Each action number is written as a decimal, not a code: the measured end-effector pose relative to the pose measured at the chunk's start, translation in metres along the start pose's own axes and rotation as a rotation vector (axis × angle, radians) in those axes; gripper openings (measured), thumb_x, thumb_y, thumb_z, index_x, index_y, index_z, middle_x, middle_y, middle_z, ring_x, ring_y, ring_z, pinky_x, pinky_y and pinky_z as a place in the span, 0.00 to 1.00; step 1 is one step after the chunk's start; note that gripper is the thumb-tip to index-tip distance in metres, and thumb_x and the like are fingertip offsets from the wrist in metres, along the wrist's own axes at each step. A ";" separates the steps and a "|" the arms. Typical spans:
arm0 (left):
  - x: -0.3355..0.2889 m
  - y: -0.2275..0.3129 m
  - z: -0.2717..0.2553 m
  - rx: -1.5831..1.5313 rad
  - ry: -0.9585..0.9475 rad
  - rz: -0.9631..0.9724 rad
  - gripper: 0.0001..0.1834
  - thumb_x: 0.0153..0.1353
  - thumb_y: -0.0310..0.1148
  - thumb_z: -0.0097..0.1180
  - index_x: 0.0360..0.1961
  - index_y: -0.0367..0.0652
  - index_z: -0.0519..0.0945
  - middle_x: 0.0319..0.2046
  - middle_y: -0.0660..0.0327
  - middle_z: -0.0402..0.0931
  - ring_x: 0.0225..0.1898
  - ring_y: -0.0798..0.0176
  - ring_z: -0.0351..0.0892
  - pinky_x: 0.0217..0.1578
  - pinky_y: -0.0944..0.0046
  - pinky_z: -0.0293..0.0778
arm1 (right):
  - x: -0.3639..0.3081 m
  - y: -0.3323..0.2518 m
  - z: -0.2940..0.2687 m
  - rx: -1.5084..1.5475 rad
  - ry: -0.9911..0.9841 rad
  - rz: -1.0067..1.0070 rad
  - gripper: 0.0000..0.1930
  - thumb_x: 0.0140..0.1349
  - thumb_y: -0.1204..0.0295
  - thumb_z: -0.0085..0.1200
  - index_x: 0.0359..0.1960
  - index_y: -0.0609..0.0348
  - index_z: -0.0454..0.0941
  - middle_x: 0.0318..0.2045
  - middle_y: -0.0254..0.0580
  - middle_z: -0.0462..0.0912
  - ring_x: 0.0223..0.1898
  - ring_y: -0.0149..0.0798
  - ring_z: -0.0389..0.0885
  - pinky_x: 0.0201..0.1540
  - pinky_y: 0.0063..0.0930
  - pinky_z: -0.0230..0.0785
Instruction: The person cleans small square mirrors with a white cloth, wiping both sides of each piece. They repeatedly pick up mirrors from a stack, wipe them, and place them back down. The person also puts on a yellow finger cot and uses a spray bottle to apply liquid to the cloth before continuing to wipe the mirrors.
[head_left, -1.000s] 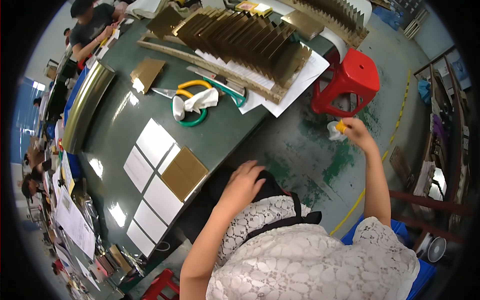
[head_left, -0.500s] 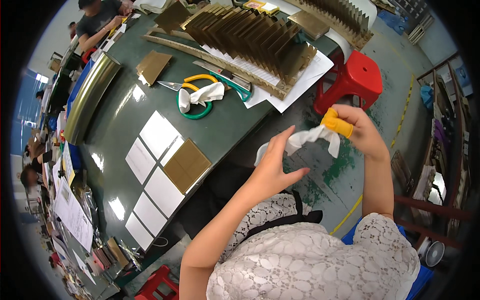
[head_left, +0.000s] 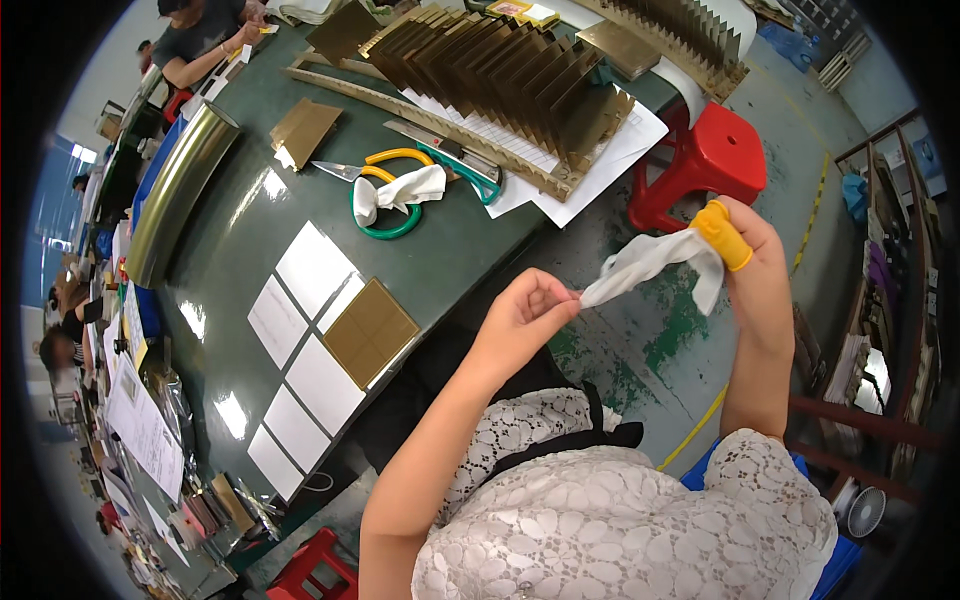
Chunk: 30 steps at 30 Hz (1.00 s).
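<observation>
A white cloth (head_left: 650, 262) is stretched between my two hands, off the table's edge and above the floor. My left hand (head_left: 525, 315) pinches one end between thumb and fingertips. At the other end my right hand (head_left: 750, 245), with yellow finger cots (head_left: 722, 235) on its fingers, grips the cloth. On the green table (head_left: 230, 330), nearest my left hand, a brown square plate (head_left: 371, 333) lies partly over white rectangular sheets (head_left: 326, 379). Beyond it are scissors (head_left: 385, 230) with green and orange handles, and a crumpled white cloth (head_left: 405, 190) lies on them.
A rack of upright brown plates (head_left: 490, 75) stands on papers at the far side. A green-handled cutter (head_left: 455, 160) lies before it. A shiny roll (head_left: 180, 195) is at the left. A red stool (head_left: 715, 150) stands beyond my right hand. Another person (head_left: 205, 45) works at the far left.
My left hand has gone from spread fingers to a pinch on the cloth's end. My right hand has shifted right, and the cloth is now drawn out between them.
</observation>
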<state>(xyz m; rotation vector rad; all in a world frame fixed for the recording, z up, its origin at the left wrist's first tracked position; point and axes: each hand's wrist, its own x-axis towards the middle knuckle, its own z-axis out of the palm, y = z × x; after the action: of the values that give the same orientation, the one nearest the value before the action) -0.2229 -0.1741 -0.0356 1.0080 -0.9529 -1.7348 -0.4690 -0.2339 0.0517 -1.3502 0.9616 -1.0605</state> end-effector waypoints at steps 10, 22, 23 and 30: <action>-0.003 0.011 0.015 -0.237 -0.094 -0.190 0.17 0.64 0.25 0.59 0.52 0.37 0.72 0.41 0.61 0.80 0.41 0.66 0.81 0.48 0.67 0.76 | 0.001 -0.002 0.004 0.334 0.009 0.077 0.11 0.69 0.71 0.52 0.48 0.64 0.77 0.38 0.31 0.81 0.38 0.23 0.78 0.42 0.19 0.69; -0.018 0.022 -0.012 -0.335 -0.045 -0.044 0.07 0.68 0.31 0.54 0.43 0.42 0.74 0.38 0.65 0.78 0.40 0.73 0.75 0.46 0.69 0.70 | 0.016 0.017 -0.031 0.128 0.117 0.039 0.10 0.70 0.72 0.49 0.47 0.64 0.78 0.37 0.33 0.82 0.37 0.26 0.80 0.41 0.21 0.72; -0.018 0.025 -0.012 -0.308 -0.028 -0.042 0.07 0.68 0.32 0.55 0.43 0.42 0.74 0.35 0.67 0.77 0.38 0.75 0.74 0.43 0.72 0.69 | 0.018 0.018 -0.034 0.060 0.114 0.053 0.09 0.69 0.73 0.50 0.45 0.64 0.78 0.36 0.33 0.82 0.35 0.26 0.79 0.40 0.21 0.71; -0.032 0.054 -0.001 -0.096 0.050 0.088 0.06 0.70 0.30 0.53 0.43 0.42 0.71 0.33 0.67 0.80 0.36 0.79 0.74 0.39 0.75 0.67 | 0.004 0.024 -0.011 -0.989 0.198 -0.220 0.07 0.59 0.80 0.51 0.39 0.66 0.74 0.28 0.44 0.76 0.30 0.32 0.75 0.36 0.29 0.68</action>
<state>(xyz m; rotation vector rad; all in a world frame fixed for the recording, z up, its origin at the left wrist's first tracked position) -0.1971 -0.1612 0.0195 0.9299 -0.8608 -1.6589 -0.4780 -0.2419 0.0278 -2.2099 1.6268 -0.9038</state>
